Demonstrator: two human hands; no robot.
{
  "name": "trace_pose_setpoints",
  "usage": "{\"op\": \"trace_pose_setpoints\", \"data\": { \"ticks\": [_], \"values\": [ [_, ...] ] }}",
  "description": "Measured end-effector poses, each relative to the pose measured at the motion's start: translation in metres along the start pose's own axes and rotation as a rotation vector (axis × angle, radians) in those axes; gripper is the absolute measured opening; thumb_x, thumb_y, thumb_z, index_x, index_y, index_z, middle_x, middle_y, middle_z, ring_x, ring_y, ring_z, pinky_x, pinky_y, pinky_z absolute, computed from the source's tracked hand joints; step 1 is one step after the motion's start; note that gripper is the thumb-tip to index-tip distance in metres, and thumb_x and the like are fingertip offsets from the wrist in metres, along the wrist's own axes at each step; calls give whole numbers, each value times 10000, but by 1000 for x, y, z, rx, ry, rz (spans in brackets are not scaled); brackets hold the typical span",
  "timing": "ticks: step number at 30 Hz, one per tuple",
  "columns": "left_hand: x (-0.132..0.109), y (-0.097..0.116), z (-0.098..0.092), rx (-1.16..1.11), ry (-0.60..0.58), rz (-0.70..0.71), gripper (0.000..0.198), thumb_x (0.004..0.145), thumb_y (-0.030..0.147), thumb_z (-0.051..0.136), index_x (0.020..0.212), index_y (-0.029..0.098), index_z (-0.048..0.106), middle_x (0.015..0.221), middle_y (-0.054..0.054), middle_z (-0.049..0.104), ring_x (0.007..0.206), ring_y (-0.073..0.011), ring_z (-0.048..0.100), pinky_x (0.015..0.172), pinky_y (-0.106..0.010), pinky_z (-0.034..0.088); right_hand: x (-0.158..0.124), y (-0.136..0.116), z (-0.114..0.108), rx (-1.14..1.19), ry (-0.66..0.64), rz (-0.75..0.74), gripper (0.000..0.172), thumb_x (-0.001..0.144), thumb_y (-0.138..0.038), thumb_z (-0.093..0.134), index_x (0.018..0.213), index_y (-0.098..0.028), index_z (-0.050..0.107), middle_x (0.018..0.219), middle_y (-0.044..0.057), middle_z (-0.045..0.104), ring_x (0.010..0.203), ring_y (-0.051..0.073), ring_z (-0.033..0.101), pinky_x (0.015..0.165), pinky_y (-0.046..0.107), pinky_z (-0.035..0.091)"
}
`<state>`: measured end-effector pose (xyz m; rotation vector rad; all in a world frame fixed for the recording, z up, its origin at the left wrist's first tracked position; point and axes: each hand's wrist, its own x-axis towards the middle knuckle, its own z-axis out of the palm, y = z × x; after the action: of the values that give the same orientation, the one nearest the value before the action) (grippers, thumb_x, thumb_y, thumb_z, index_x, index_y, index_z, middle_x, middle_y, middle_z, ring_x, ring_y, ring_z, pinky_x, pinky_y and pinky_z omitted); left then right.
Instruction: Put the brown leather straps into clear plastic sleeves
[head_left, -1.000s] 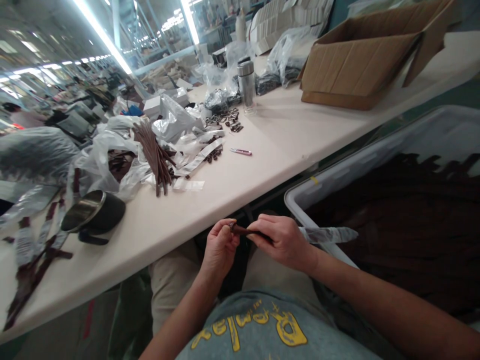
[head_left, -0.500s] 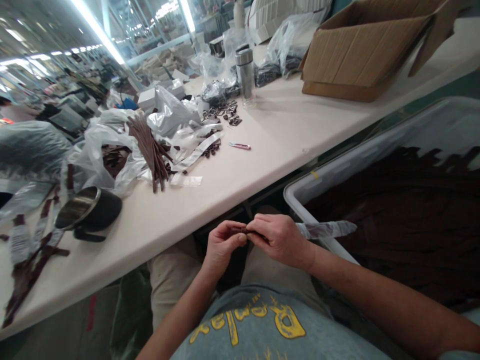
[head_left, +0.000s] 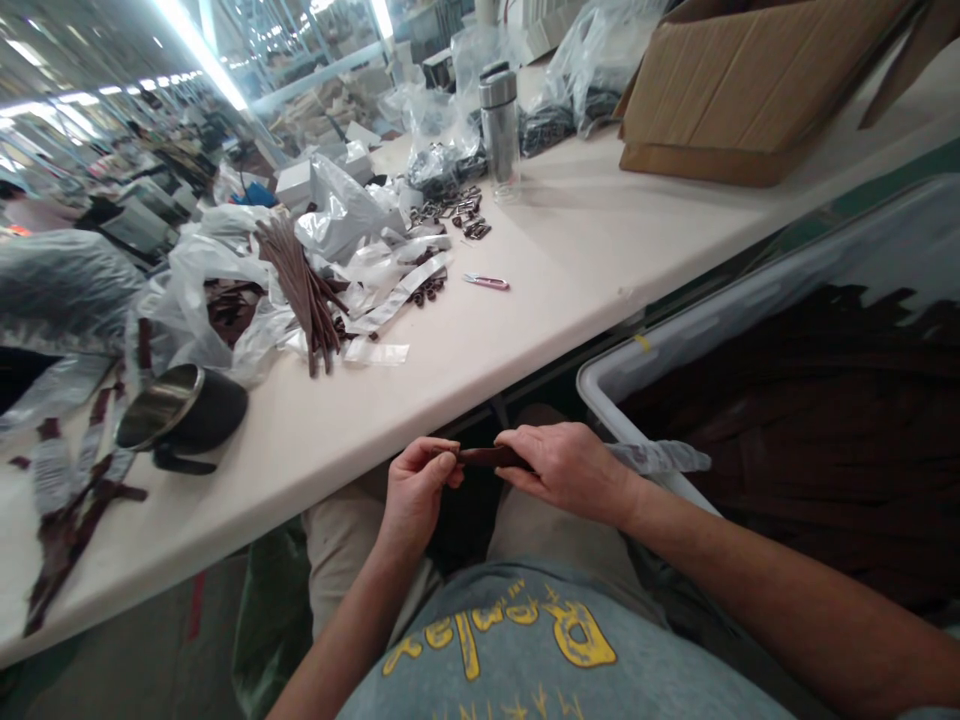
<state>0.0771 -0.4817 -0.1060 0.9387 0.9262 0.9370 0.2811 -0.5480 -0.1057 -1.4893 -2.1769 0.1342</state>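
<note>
Factory hall lights stretch away beyond a white folding table (head_left: 480,345), whose front edge runs just above the person's hands. The left hand (head_left: 416,490) and the right hand (head_left: 570,470) both close narrowly on a short brown strap (head_left: 487,457), held level between them over the lap. Just past the right hand, a clear plastic sleeve (head_left: 660,457) juts toward a white plastic tub (head_left: 637,352) heaped with dark brown straps (head_left: 787,430); the tub's rim lies near the grip. Beyond the table edge, bare tabletop leaves open room around a small pink-handled tool (head_left: 486,282). Farther left of the grip sit a bundle of brown straps (head_left: 304,290) and a black mug (head_left: 214,405).
</note>
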Motion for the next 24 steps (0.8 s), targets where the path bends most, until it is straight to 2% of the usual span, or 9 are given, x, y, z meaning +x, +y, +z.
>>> {"op": "trace_pose_setpoints", "data": {
  "ticks": [2,5,10,14,17,21,24],
  "values": [
    [0,-2,0,-4,-9,-7,234,592,313,867,730,170,745,522,24,611,457,-79,530,471,-182,415,0,-1,0,8,-47,1,169,962,-311,586,927,-152,630,803,39,706,714,184,663,598,285,346],
    [2,-4,-2,5,-26,-2,238,603,327,862,735,170,742,529,24,613,462,-79,526,475,-185,420,0,-2,0,9,-89,0,224,986,-301,551,824,-160,615,738,31,694,652,169,640,566,292,298],
    [-2,-7,1,183,-151,23,259,594,283,881,805,185,768,644,-6,693,563,-116,598,561,-220,486,2,-3,-3,82,-216,-5,229,990,-283,541,822,-154,628,720,33,693,617,156,606,555,290,255],
    [-7,-14,12,289,-253,84,236,570,284,898,755,197,779,718,-24,720,657,-156,642,610,-245,519,4,-6,-6,244,-349,-10,204,984,-247,533,838,-154,641,748,31,698,655,153,603,575,265,281],
    [-5,-18,12,289,-236,98,215,579,302,895,720,194,774,687,-22,710,626,-152,632,600,-249,516,4,-4,-6,304,-370,34,198,975,-267,547,836,-156,633,770,29,695,659,150,594,585,257,292],
    [1,-20,-2,205,-112,84,268,583,340,892,750,176,761,590,4,664,493,-110,558,504,-223,460,5,1,-8,316,-348,70,188,950,-345,609,943,-159,632,837,40,705,708,172,619,600,258,314],
    [4,-17,-11,132,-43,90,295,602,369,879,765,164,744,514,26,606,445,-94,519,475,-211,423,6,4,-11,247,-326,80,183,949,-339,615,966,-157,628,824,41,701,724,187,636,605,268,317]
  ]
}}
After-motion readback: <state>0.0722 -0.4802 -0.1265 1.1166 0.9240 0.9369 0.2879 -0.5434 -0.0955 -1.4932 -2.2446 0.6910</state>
